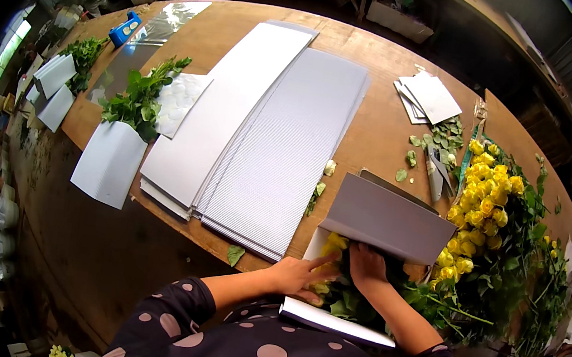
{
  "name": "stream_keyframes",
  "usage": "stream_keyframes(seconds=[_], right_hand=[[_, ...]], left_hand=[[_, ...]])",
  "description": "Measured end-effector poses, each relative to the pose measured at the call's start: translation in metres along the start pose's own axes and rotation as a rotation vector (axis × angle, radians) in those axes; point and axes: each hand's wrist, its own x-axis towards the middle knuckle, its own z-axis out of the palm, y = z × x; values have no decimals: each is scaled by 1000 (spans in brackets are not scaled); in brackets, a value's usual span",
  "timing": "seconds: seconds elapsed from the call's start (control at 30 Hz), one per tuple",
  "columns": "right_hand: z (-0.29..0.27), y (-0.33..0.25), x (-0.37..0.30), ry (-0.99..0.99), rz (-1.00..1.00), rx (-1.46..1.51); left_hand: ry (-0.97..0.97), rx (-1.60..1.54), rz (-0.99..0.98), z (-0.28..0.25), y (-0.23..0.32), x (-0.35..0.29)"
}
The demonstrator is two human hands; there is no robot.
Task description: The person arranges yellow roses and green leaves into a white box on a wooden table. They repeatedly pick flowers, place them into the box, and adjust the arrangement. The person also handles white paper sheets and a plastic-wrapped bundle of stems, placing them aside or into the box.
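In front of me, yellow roses [335,244] with green stems and leaves lie on a folded cardboard sheet [389,217]. One side of the sheet stands raised beyond the flowers, and its white near edge [339,321] curls up by my body. My left hand [296,275] rests at the rose heads with its fingers spread, touching the blooms. At the foot of the raised side is my right hand [367,265], over the stems and leaves; its fingertips are partly hidden, so I cannot make out whether they grip anything.
Long stacks of white cardboard [227,106] and ribbed grey cardboard [290,143] cover the table's middle. A large pile of yellow roses [482,197] lies at right, near a dark-bladed tool [435,175], loose leaves and small white cards [432,97]. Wrapped green bundles [110,155] overhang the left edge.
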Motion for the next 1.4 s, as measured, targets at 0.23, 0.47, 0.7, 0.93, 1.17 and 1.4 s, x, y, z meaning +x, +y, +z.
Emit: stream_keyframes(seconds=[0.23, 0.47, 0.7, 0.93, 1.17, 1.4], right_hand=[[-66, -5, -13, -48, -207, 268], [-90, -19, -2, 104, -313, 366], [-139, -10, 6, 165, -221, 662], [-156, -56, 43, -196, 55, 1406], [-161, -68, 72, -52, -139, 1711], [-176, -53, 70, -174, -103, 1251]], left_hand=[[334, 496, -467, 10, -42, -38], [294, 474, -693, 9, -34, -24], [437, 591, -461, -124, 10, -29], [1283, 11, -288, -242, 76, -81], [1350, -901, -117, -181, 48, -130], [733, -1930, -47, -145, -91, -105]])
